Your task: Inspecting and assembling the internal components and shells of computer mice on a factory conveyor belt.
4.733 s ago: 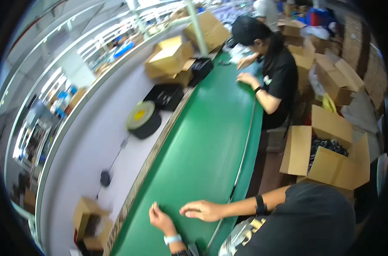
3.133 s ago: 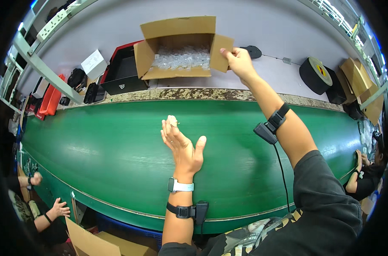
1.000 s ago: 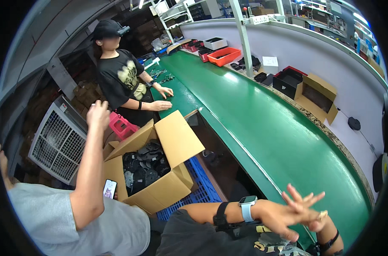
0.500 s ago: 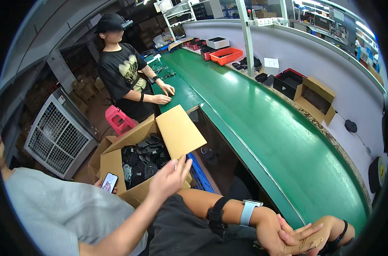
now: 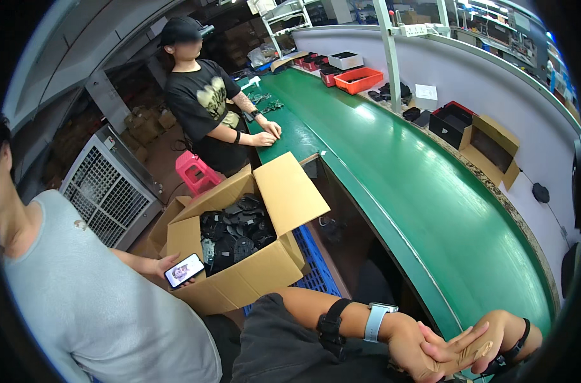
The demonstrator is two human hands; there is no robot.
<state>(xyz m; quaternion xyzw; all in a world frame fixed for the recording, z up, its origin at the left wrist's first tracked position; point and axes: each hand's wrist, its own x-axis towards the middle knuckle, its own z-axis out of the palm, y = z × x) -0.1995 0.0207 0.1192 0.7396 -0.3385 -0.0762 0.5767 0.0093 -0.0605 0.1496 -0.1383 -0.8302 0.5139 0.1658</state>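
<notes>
My two hands are together at the lower right, close to the near edge of the green bench. My left hand [image 5: 408,350], below a watch with a pale blue strap [image 5: 373,323], lies against my right hand and its fingers wrap over it. A black band circles my left forearm. My right hand [image 5: 484,343] comes in from the right side, a tan patch on its skin and a black band at the wrist. Its fingers are mostly hidden in the overlap. I see no tool or part in either hand.
An open cardboard box [image 5: 252,276] full of black parts stands beside the green bench [image 5: 399,185], partly above a blue crate [image 5: 316,262]. A person in grey holds a phone [image 5: 184,270] at left. Another in black handles something at the bench. Bins line the back.
The person in grey has withdrawn the raised hand from near the box; their phone is more visible. The whole scene has shifted slightly right. My hands stay together.
</notes>
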